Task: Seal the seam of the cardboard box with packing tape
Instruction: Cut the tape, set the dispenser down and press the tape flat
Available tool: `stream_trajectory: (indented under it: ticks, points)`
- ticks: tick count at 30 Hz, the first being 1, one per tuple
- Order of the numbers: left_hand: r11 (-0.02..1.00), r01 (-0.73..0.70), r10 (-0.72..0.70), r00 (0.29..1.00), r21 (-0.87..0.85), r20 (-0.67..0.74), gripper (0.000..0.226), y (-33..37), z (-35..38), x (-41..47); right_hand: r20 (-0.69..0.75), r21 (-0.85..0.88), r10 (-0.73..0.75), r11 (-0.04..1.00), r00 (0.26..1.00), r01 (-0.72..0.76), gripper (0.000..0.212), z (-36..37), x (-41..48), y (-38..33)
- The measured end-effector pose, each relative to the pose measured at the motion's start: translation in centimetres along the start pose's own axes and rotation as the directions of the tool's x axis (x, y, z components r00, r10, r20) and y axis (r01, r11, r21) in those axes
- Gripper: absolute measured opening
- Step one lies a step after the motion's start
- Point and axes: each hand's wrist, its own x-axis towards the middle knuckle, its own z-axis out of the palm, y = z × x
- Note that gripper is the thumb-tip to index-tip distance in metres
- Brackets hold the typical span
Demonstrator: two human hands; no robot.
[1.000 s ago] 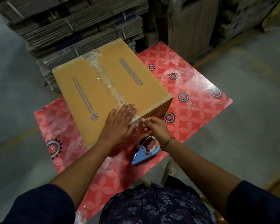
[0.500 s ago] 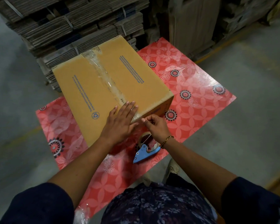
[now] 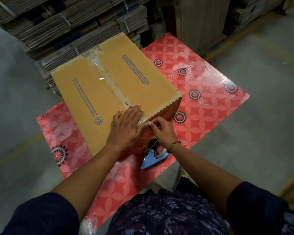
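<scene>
A closed brown cardboard box (image 3: pixel 85 92) lies on a red flowered table (image 3: pixel 210 92). Clear packing tape (image 3: pixel 107 78) runs along its top seam from the far edge to the near edge. My left hand (image 3: pixel 126 126) lies flat, fingers together, on the near end of the tape at the box's edge. My right hand (image 3: pixel 161 131) is just right of it at the box's near corner, with fingertips pinched on the end of the tape. A blue tape dispenser (image 3: pixel 153 156) with its roll lies on the table under my right wrist.
Bundled stacks of flat cardboard (image 3: pixel 66 26) stand behind the box. More cardboard sheets (image 3: pixel 200 21) lean at the back right. Grey concrete floor (image 3: pixel 261 133) surrounds the table. The table's near right edge is close to my body.
My left hand's fingers have closed together and stayed pressed on the tape end. My right hand has stayed at the box's corner, pinching the tape. The view has shifted slightly.
</scene>
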Motion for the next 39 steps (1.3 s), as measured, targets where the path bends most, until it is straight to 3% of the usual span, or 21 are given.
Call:
stream_trajectory:
  ticks: [2, 4, 7, 9, 12, 14, 16, 18, 22, 26, 34, 39]
  points:
    - [0.999, -0.025, 0.026, 0.999, 0.033, -0.023, 0.056, -0.2, 0.3, -0.1, 0.022, -0.079, -0.031, 0.996, 0.999, 0.033, 0.019, -0.5, 0.2, -0.5]
    - [0.996, -0.044, 0.047, 0.998, 0.072, -0.040, 0.055, -0.2, 0.3, -0.1, 0.114, -0.292, -0.062, 0.952, 0.992, 0.093, 0.023, -1.7, 0.9, -1.0]
    - [0.995, -0.053, 0.056, 0.998, 0.081, -0.040, 0.057, -0.3, 0.4, 0.0, 0.193, -0.614, -0.112, 0.761, 0.975, 0.209, 0.029, -4.2, 1.3, -1.5]
    - [0.994, -0.059, 0.061, 0.998, 0.091, -0.020, 0.060, -0.4, 0.5, 0.0, 0.119, -0.615, -0.307, 0.724, 0.944, 0.313, 0.024, -5.6, 1.0, -2.4]
    - [0.994, -0.066, 0.063, 0.997, 0.082, 0.048, 0.066, -0.5, 0.5, 0.1, 0.082, -0.661, -0.593, 0.569, 0.801, 0.489, 0.022, -6.3, 1.8, -4.0]
    - [0.996, -0.068, 0.062, 0.994, 0.057, 0.094, 0.077, -0.6, 0.3, 0.0, 0.213, -0.723, -0.543, 0.471, 0.812, 0.505, 0.054, -6.4, 3.1, -4.4]
    - [0.997, -0.067, 0.060, 0.990, 0.050, 0.128, 0.090, -0.7, -0.2, 0.1, 0.391, -0.773, -0.394, 0.350, 0.832, 0.529, 0.083, -6.7, 3.9, -4.0]
    - [0.997, -0.057, 0.050, 0.989, 0.044, 0.141, 0.092, -0.5, -0.3, 0.2, 0.474, -0.787, -0.309, 0.270, 0.824, 0.554, 0.094, -6.8, 4.2, -3.3]
    - [0.999, 0.018, -0.019, 0.999, 0.031, 0.038, 0.065, 0.2, 0.1, 0.3, 0.469, -0.812, -0.291, 0.229, 0.834, 0.537, 0.095, -6.7, 4.1, -3.0]
    - [0.996, -0.001, 0.005, 0.999, 0.086, -0.045, 0.055, 0.6, 0.5, 0.4, 0.454, -0.812, -0.317, 0.238, 0.833, 0.533, 0.093, -6.5, 4.0, -2.8]
    - [0.984, -0.028, 0.042, 0.996, 0.177, -0.078, 0.055, 0.9, 0.8, 0.5, 0.441, -0.820, -0.334, 0.228, 0.833, 0.526, 0.092, -6.4, 4.1, -2.6]
    - [0.985, -0.016, 0.007, 0.999, 0.174, 0.052, 0.063, 0.9, 0.3, 0.6, 0.420, -0.831, -0.348, 0.224, 0.838, 0.509, 0.090, -6.1, 4.1, -2.5]
